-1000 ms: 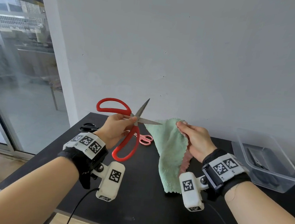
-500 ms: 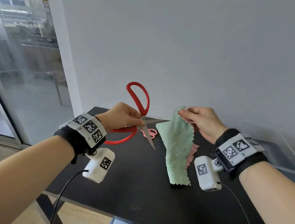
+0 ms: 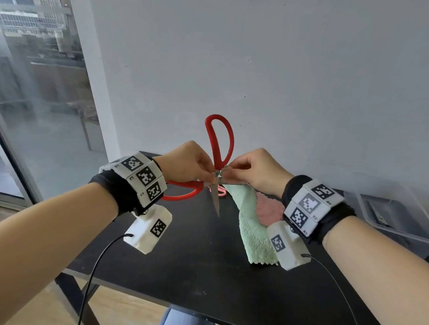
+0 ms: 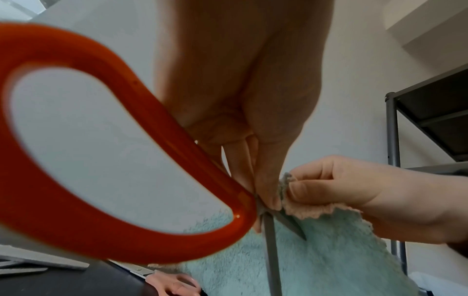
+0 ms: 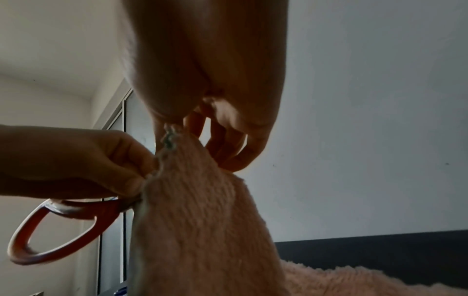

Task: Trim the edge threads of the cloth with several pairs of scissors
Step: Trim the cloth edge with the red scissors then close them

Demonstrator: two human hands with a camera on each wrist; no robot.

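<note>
My left hand (image 3: 208, 173) pinches the red-handled scissors (image 3: 219, 142) near the pivot, blades spread wide, one blade pointing down toward the table. One red loop stands upright, the other (image 4: 121, 180) lies toward my wrist. My right hand (image 3: 229, 171) pinches the top edge of a fluffy cloth, green on one side (image 3: 252, 225) and pink on the other (image 5: 202, 220). The cloth hangs from my fingers down to the black table (image 3: 193, 269). Both hands meet at the cloth's edge (image 4: 286, 180), right by the scissors' pivot.
A pair of pink scissors (image 4: 174, 284) lies on the table behind the cloth. A clear plastic box (image 3: 398, 217) stands at the table's right end. A grey wall rises behind, a glass door at left, a dark metal shelf (image 4: 430, 120) at right.
Both hands have come together, the cloth's top edge now touching the scissors at the pivot. The scissors have turned, so one red loop stands upright and a blade points down.
</note>
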